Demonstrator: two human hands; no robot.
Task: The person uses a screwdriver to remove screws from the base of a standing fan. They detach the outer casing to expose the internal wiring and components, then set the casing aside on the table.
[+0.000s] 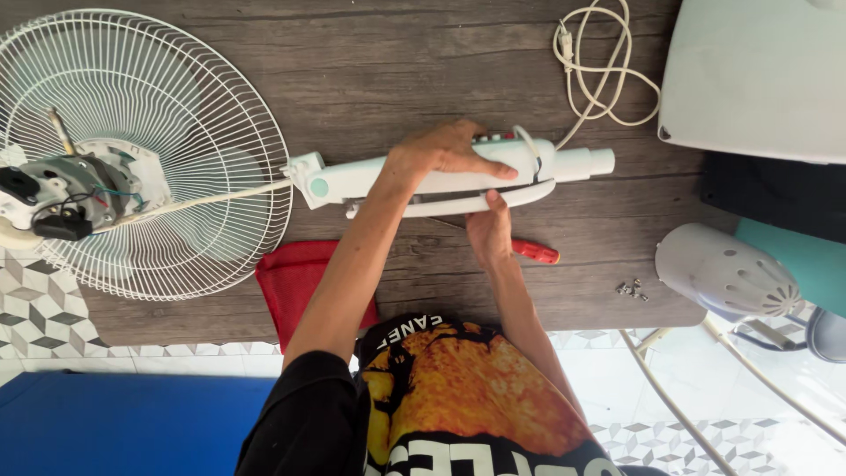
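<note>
Two hands grip one fan neck housing (441, 181): left hand (445, 150) clasps above, right hand (489, 229) pinches beneath. One wire fan guard (203, 115), one red-handled screwdriver (536, 252).

Both arms reach forward from the body. The left hand (449, 152) lies palm down, fingers stretched flat and pointing right, its forearm running long and straight, sleeve dark at the shoulder. The right hand (490, 227) sits just below it, thumb pointing up, fingers curled under.

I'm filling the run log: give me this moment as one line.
left hand: pressing on fan neck housing | right hand: gripping its loose lower panel | screwdriver: lying on table
</note>
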